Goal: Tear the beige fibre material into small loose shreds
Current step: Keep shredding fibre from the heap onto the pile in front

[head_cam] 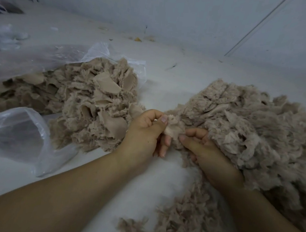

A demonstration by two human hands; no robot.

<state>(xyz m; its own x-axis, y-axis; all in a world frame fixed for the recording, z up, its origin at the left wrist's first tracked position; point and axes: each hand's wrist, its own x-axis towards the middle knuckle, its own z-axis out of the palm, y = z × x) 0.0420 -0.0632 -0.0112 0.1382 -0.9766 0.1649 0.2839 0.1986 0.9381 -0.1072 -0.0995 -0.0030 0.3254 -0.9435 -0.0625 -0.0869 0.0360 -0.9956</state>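
A small beige fibre piece (174, 127) is stretched between my two hands at the centre of the view. My left hand (145, 133) pinches its left edge with thumb and curled fingers. My right hand (207, 154) grips its right edge, its fingers partly buried in fluff. To the left lies a heap of beige fabric pieces with flat panels and frayed edges (93, 102), spilling from a clear plastic bag (41, 60). On the right a big fluffy pile of shredded fibre (255, 133) spreads toward me, with more shreds (181, 223) at the bottom.
A second clear plastic bag (14, 132) lies open at the lower left. The white floor (171, 74) meets a pale wall (177, 9) behind. Small scraps (138, 39) sit along the wall's foot, and white wadding (4, 36) lies at the far left.
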